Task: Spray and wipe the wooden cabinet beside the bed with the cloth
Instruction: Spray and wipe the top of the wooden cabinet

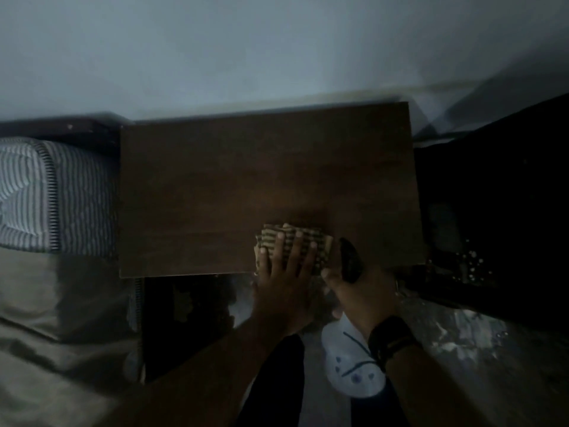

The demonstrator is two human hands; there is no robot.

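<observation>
The dark wooden cabinet (246,180) fills the middle of the dim view, its top seen from above. A folded striped cloth (311,238) lies near the front edge of the top, right of centre. My left hand (286,272) presses flat on the cloth with fingers spread. My right hand (360,288) is just to the right, wrapped around a spray bottle; its black trigger head (349,260) sticks up over the cabinet's front edge and its white body (348,368) hangs below my wrist, which wears a dark watch.
A bed with a striped pillow (52,192) and a drab sheet (37,303) lies against the cabinet's left side. A pale wall (277,50) stands behind. A dark piece of furniture (498,195) is at the right, above a speckled floor (462,334).
</observation>
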